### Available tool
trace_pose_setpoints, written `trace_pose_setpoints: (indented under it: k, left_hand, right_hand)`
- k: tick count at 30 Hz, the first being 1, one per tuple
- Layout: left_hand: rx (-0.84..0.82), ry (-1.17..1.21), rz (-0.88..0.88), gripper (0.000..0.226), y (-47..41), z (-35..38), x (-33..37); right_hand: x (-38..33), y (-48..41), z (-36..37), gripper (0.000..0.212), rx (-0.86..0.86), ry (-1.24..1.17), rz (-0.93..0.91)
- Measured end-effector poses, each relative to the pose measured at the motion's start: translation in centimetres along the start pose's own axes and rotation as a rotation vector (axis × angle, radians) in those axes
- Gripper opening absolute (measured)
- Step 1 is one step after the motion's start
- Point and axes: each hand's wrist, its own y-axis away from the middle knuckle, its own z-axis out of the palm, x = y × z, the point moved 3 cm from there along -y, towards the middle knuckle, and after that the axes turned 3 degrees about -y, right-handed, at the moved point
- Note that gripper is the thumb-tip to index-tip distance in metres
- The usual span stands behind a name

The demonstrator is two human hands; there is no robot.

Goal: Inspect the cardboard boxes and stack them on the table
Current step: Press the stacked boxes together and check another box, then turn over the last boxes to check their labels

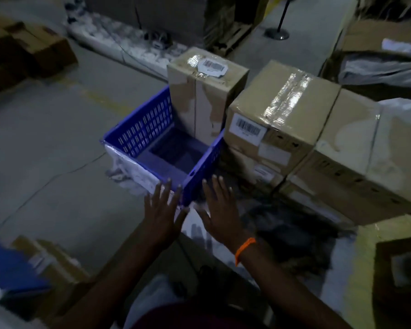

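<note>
The boxes at two o'clock are matt brown cardboard sealed with glossy clear tape and white paper labels. The blue crate is perforated plastic. The floor is dull grey concrete.

My left hand and right hand, fingers spread, are at the near corner of the blue perforated plastic crate. Access from above is open over the crate's near half. The tall upright brown cardboard box blocks its far end. On my right, the tape-sealed cardboard box with a barcode label stands just beside the crate wall, leaving a narrow gap. The large pale cardboard box closes the far right. The grey concrete floor left of the crate allows passage.
</note>
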Motion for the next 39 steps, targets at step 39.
trace_pose_setpoints:
  k: [39]
  left_hand:
    - [-0.82,0.399,0.694,0.059,3.3,18.5,62.0]
  right_hand:
    - [47.6,49.8,-30.1,0.068,0.575,0.19,1.266]
